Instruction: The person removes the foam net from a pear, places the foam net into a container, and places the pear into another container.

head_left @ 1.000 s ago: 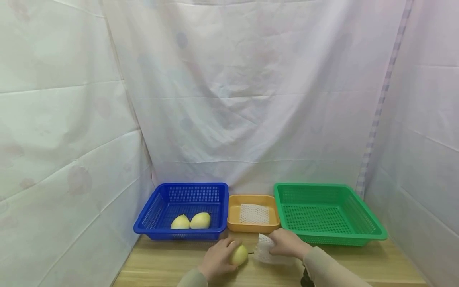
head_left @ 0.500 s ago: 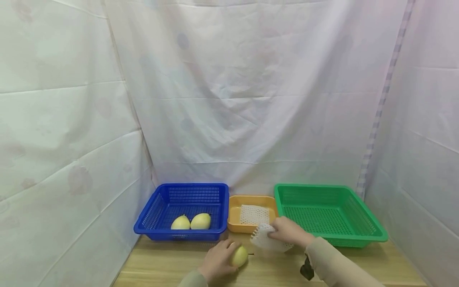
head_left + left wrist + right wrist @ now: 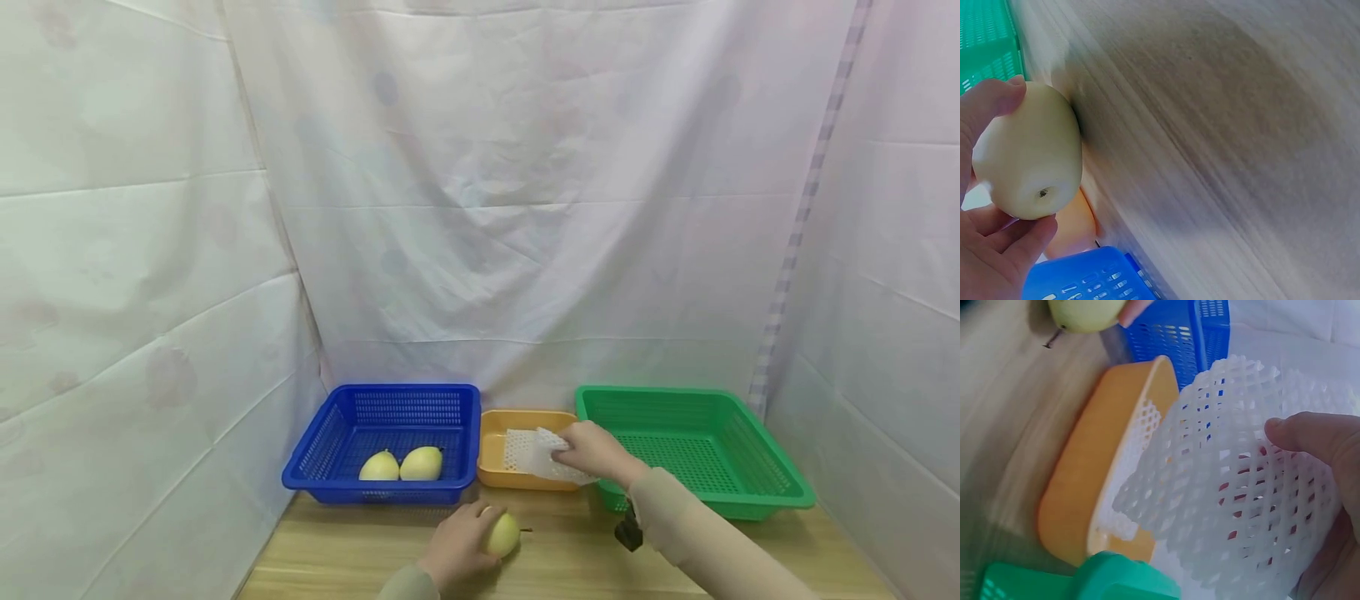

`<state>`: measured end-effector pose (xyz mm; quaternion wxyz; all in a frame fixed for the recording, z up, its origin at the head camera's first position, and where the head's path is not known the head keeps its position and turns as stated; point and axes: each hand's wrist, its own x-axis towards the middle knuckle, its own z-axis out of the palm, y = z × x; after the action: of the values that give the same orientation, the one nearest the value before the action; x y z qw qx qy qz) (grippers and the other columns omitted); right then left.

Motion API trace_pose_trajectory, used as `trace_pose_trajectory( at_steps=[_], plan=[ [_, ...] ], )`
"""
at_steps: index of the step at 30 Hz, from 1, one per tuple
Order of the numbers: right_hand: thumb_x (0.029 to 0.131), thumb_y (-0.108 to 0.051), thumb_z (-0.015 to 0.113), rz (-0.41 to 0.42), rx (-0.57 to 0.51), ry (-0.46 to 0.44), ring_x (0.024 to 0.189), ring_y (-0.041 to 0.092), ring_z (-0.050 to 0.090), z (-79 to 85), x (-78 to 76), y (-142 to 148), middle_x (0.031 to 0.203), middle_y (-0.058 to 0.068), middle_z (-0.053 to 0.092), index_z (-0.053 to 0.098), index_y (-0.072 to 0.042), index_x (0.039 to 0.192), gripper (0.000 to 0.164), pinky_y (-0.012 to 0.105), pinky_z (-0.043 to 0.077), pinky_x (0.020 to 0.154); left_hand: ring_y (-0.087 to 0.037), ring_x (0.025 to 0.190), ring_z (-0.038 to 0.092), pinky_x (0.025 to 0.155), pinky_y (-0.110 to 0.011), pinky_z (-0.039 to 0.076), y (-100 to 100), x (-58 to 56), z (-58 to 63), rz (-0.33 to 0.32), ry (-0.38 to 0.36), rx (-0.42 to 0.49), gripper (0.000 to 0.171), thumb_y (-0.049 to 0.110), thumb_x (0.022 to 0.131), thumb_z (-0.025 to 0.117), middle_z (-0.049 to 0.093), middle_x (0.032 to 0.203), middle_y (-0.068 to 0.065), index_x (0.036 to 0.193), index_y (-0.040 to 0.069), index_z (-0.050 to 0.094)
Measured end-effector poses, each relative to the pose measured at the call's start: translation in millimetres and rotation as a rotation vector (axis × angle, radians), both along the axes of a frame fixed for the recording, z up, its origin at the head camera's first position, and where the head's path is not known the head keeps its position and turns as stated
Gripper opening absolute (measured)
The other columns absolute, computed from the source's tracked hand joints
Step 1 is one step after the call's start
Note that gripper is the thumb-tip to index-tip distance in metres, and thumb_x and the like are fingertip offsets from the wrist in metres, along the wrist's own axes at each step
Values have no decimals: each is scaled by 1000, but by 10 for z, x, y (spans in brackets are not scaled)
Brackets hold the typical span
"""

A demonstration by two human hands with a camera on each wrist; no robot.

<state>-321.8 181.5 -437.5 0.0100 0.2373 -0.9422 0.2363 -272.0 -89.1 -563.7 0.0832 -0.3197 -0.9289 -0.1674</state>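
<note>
A pale yellow-green pear (image 3: 503,535) lies on its side on the wooden table, stem to the right. My left hand (image 3: 463,546) grips it, thumb and fingers on opposite sides in the left wrist view, where the pear's (image 3: 1038,153) blossom end faces the camera. Over the front of the orange tray (image 3: 491,479), my right hand (image 3: 596,452) pinches a white foam fruit net (image 3: 1235,469) between thumb and fingers. That net hangs flat and partly covers a second foam net (image 3: 517,448) inside the tray.
A blue basket (image 3: 405,389) at the left holds two pears (image 3: 422,464). The green basket (image 3: 765,442) stands on the right, its near left corner below my right forearm. White cloth (image 3: 525,208) hangs behind and on both sides.
My right hand has lifted the foam net off the table beside the pear and carried it back and up to the orange tray. The left hand stays on the pear.
</note>
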Motion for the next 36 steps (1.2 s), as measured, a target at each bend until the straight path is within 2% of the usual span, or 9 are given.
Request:
trace_pose_trajectory(
  at_steps=[7, 10, 12, 14, 16, 19, 23, 32, 36],
  plan=[
    [92, -20, 66, -16, -57, 55, 46, 6, 29, 52, -166, -59, 53, -9, 35, 55, -7, 67, 30, 26, 38, 51, -20, 102, 58, 79, -39, 52, -7, 8, 10, 18, -46, 7, 71, 35, 68, 84, 60, 120, -2, 132, 18, 59],
    [93, -19, 65, -14, -90, 82, 45, 5, 30, 56, -224, -91, 52, -9, 38, 68, -6, 84, 16, 27, 39, 51, -20, 102, 58, 78, -39, 52, -6, 21, 13, 24, -63, 13, 71, 34, 67, 84, 61, 120, -2, 132, 17, 59],
    [94, -20, 64, -21, -86, 100, 43, 5, 31, 52, -264, -115, 50, -8, 39, 71, -7, 95, 15, 27, 40, 50, -21, 102, 58, 78, -40, 52, -4, 28, 5, 25, -65, 14, 72, 34, 67, 84, 61, 120, -3, 132, 17, 59],
    [94, -20, 65, -33, -93, 127, 42, 6, 36, 39, -302, -145, 51, -7, 45, 71, -9, 109, 20, 28, 41, 50, -22, 103, 59, 79, -41, 52, -4, 32, -9, 26, -63, 17, 72, 34, 67, 84, 61, 121, -5, 132, 17, 58],
    [93, -20, 66, -55, -86, 164, 45, 8, 43, 17, -343, -177, 55, -5, 51, 70, -8, 113, 23, 29, 44, 52, -24, 105, 59, 80, -43, 52, -4, 31, -19, 27, -63, 19, 73, 34, 67, 84, 61, 122, -7, 133, 17, 58],
    [91, -17, 67, -74, -102, 229, 61, 13, 60, -25, -404, -231, 74, -1, 66, 70, -8, 112, 23, 34, 51, 60, -27, 107, 59, 80, -45, 52, -6, 22, -29, 28, -59, 25, 73, 33, 66, 84, 60, 123, -10, 133, 16, 58],
    [91, -14, 67, -96, -105, 287, 84, 20, 67, -110, -492, -291, 99, 4, 71, 69, -13, 119, 28, 40, 54, 70, -27, 107, 59, 82, -45, 52, -13, 1, -10, 31, -61, 24, 72, 34, 67, 84, 60, 124, -9, 133, 16, 58],
    [95, -11, 61, -188, -58, 235, 104, 28, 63, -351, -635, -332, 114, 8, 67, 65, -14, 126, 32, 48, 52, 84, -27, 109, 58, 86, -46, 50, 1, 2, 44, 34, -89, 31, 73, 34, 68, 84, 60, 125, -10, 134, 15, 57],
    [95, -13, 61, -221, -23, 227, 100, 29, 64, -465, -672, -341, 110, 8, 68, 65, -12, 124, 29, 48, 52, 82, -27, 109, 58, 85, -44, 51, 10, 17, 54, 32, -77, 28, 73, 34, 68, 84, 60, 125, -10, 133, 14, 57]
  ],
)
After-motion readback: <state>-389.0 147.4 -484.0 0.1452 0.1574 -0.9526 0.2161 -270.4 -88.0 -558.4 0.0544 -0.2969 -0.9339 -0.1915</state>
